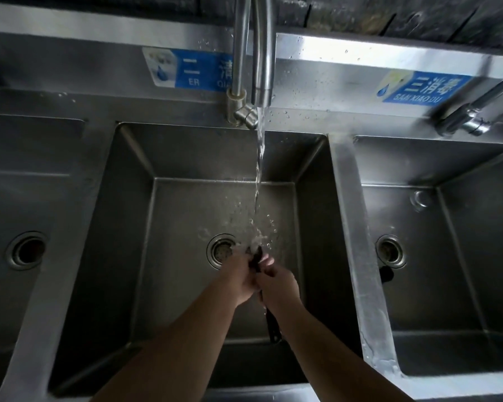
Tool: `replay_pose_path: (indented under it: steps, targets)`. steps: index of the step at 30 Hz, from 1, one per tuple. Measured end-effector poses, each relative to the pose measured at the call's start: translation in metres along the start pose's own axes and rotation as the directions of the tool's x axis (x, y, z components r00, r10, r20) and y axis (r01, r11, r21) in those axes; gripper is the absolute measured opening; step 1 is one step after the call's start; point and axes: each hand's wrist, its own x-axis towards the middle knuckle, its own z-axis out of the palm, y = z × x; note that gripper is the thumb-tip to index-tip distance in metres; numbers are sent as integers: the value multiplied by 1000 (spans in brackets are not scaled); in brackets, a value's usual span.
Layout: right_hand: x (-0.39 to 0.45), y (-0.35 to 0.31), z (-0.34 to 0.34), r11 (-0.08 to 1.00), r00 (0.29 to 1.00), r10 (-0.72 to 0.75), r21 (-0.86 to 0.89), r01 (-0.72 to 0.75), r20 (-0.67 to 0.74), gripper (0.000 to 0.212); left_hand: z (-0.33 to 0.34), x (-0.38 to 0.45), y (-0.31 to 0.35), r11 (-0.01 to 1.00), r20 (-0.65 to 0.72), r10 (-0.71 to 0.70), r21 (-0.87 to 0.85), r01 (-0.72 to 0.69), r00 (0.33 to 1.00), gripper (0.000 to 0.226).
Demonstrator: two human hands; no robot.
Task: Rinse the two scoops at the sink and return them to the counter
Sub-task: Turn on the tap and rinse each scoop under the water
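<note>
Dark scoop (256, 258), seen only in part, sits between two bare hands over the middle basin of a three-basin steel sink. Its head end points away from the person, up into the falling water, and its long axis runs toward the person: a thin dark handle (272, 323) trails down between the wrists, ending near the front wall of the basin. Whether one scoop or two are held cannot be told, as the hands cover most of it. The left hand (240, 281) has its fingers curled around the left side of the scoop's head. The right hand (278, 281) closes on it from the right, fingers bent and pressed together, with a fingertip showing above the dark head. Both hands touch each other. A stream of water (259, 175) falls from the faucet spout (263, 53) onto the scoop's head and splashes outward in droplets. Just left of the hands lies the round drain (222, 250) of the middle basin (186, 158). The left basin (26, 175) and the right basin (462, 175) each have their own drain, and a small dark object (386, 274), too dim to identify, lies below the right drain. A wet steel divider (357, 242) separates the middle and right basins. On the backsplash are two blue labels, one (186, 68) behind the faucet, one (421, 87) to the right. A second faucet (474, 111) angles in at the far right.
</note>
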Motion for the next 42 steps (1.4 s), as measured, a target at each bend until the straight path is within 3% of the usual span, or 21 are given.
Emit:
replay_pose_path:
  steps: [4,8,11,15,18,21,24,27,31,36,39,42]
  targets:
    - [3,-7,-2,990,992,-123,-74,122,-20,12,-2,-9,-10,997,-52,-13,71,17,999,38]
    - [12,-19,-2,980,996,-85,180,85,-6,18,0,-19,0,991,44,38,127,-43,998,40]
    - [16,-33,-3,906,987,-57,424,-11,148,16,5,-22,17,977,42,97,187,-104,994,33]
    - [21,-62,-6,791,982,-34,606,-87,186,10,17,-24,45,959,67,202,187,-212,977,27]
    - [22,-90,-10,725,974,-133,688,-30,183,20,37,-28,72,921,104,280,251,-298,954,25]
    - [19,-120,-20,626,951,-264,778,44,159,28,63,-36,99,903,160,345,211,-374,925,24]
    - [13,-148,-32,560,910,-395,818,133,122,21,83,-45,119,866,255,437,140,-480,862,30]
    - [6,-157,-38,539,895,-435,825,169,101,15,91,-50,123,852,309,481,55,-521,820,35]
    - [0,-123,-30,700,949,-291,703,127,118,17,72,-43,94,899,158,386,157,-409,909,29]
    - [-19,-55,-11,817,988,-2,569,-89,157,13,24,-33,37,946,6,150,291,-145,989,11]
    - [-27,-29,-10,791,960,128,558,-252,251,16,0,-34,10,949,-23,87,306,-75,996,15]
    - [-32,-15,-12,740,920,147,577,-346,363,23,-13,-38,0,951,-36,84,301,-70,996,11]
